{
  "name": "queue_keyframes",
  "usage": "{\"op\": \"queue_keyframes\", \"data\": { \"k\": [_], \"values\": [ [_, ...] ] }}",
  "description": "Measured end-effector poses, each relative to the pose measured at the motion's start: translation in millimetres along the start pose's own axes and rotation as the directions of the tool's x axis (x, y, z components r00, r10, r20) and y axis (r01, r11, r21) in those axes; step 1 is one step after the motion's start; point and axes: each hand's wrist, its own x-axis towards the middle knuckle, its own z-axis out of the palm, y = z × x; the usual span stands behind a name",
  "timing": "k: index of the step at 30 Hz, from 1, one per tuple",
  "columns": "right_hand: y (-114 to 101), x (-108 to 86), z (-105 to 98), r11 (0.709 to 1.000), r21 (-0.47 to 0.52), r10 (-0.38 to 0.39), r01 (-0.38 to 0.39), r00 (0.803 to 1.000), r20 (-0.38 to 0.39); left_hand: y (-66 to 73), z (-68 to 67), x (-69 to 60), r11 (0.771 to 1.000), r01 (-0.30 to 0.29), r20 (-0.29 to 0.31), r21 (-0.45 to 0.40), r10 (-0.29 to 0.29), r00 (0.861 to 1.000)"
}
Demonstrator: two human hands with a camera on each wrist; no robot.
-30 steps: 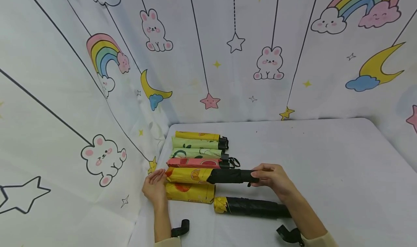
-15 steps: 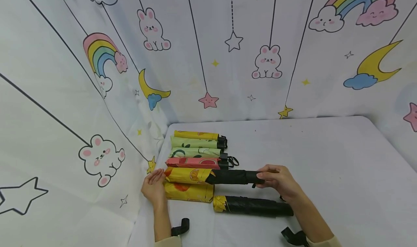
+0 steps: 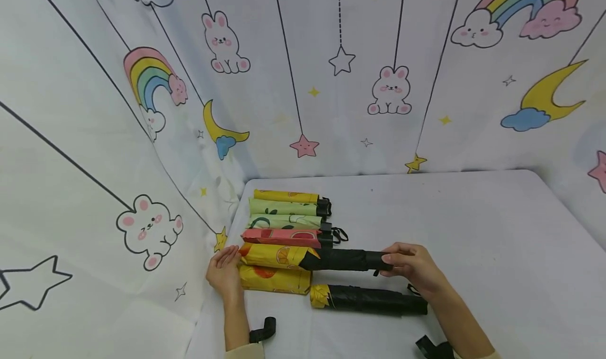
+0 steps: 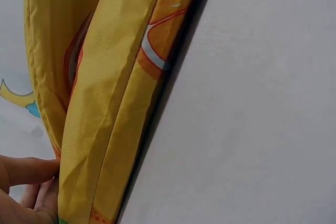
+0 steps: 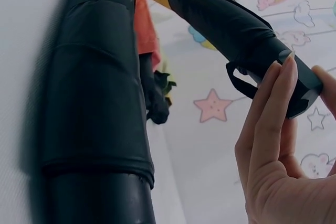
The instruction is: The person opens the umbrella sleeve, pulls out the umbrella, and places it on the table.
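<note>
In the head view, my right hand point(image 3: 413, 267) pinches the handle end of a black folded umbrella point(image 3: 347, 259). The umbrella's other end sits inside a yellow umbrella cover point(image 3: 272, 255) printed with orange slices. My left hand point(image 3: 224, 272) pinches the cover's far left end. In the right wrist view, the thumb and fingers point(image 5: 273, 111) grip the handle, and a small strap loop point(image 5: 240, 83) hangs beside it. A flat yellow cover point(image 3: 276, 280) lies just below on the table. In front of it rests a second black folded umbrella point(image 3: 369, 300) with a yellow tip.
Behind the cover in my hands lie a red umbrella point(image 3: 281, 237), two light green umbrellas point(image 3: 284, 208) and a yellow umbrella point(image 3: 286, 196), side by side with black handles to the right. A patterned white curtain point(image 3: 303, 85) encloses the white table point(image 3: 473, 232) at the back and left.
My right hand has moved to the right with the umbrella's handle, and more of its black part shows outside the yellow cover. The left hand has stayed at the cover's end.
</note>
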Motion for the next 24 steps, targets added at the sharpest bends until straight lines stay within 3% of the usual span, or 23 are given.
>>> {"op": "queue_keyframes", "data": {
  "k": [14,24],
  "values": [
    [-0.1,-12.9,-15.6,0.999,0.033,-0.032,0.03,0.998,0.049,-2.6,-1.9,2.0,1.0,0.006,-0.013,0.0,-0.006,1.0],
    [0.3,-22.2,-26.1,1.0,-0.008,0.012,-0.012,1.0,0.0,-0.3,-2.1,2.5,0.999,-0.007,-0.049,-0.032,0.005,0.999]
  ]
}}
